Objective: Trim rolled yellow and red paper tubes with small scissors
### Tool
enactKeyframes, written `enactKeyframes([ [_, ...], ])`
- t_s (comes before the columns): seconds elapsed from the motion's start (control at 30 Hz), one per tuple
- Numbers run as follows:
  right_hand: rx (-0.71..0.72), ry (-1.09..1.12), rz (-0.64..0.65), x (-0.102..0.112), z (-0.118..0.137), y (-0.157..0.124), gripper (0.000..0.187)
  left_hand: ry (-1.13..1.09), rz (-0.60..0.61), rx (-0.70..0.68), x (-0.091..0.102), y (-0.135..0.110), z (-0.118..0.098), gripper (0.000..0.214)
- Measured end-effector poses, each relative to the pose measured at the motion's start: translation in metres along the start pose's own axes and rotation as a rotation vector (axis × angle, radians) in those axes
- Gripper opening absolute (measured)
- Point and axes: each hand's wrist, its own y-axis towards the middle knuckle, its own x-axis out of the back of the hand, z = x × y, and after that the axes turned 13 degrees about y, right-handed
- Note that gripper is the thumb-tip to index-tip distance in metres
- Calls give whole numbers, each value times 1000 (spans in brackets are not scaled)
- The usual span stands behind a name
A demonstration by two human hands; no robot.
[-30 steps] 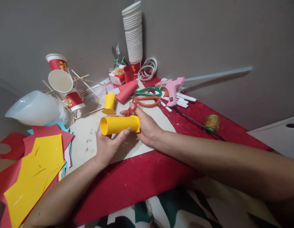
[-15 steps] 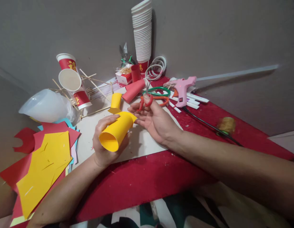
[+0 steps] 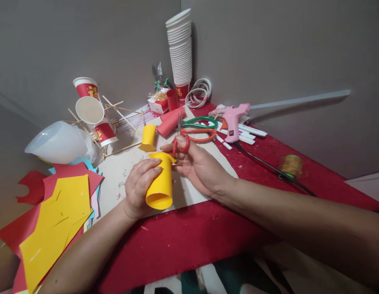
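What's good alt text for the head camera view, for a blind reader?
A person's left hand holds a yellow paper tube, open end toward the viewer, while the right hand holds small red-handled metal scissors near its far end. Around them are coloured paper sheets, a pink plastic glue gun and a tall stack of white-rimmed paper cups.

A red-covered table (image 3: 183,237) bears a flat off-white sheet (image 3: 111,169). A gold cylindrical spool (image 3: 292,164) and thin black cord (image 3: 266,161) lie on the red.
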Motion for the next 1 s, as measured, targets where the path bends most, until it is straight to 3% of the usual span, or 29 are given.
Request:
enactKeyframes([
  [0.23,-34,19,-39,2,0,0,33,-69,34,124,-2,2,-1,55],
  [0.37,-104,-2,-38,0,1,0,36,-132,48,308,0,3,-7,51],
  [0.47,-40,-34,-68,-1,4,0,33,-239,53,508,1,8,-8,39],
  [0.53,49,-79,-79,-2,6,-1,32,-378,74,726,2,12,-5,31],
  [0.6,149,-142,-68,-2,9,-2,33,-540,80,948,1,16,0,35],
  [0.67,254,-220,-28,-2,12,-4,33,-648,88,1072,-1,18,5,43],
  [0.73,344,-318,33,0,14,-7,31,-665,125,1094,-3,17,10,47],
  [0.83,428,-485,149,3,16,-12,30,-561,239,1012,-6,12,13,43],
  [1.0,537,-776,382,2,18,-18,27,-300,348,674,-8,2,13,34],
])
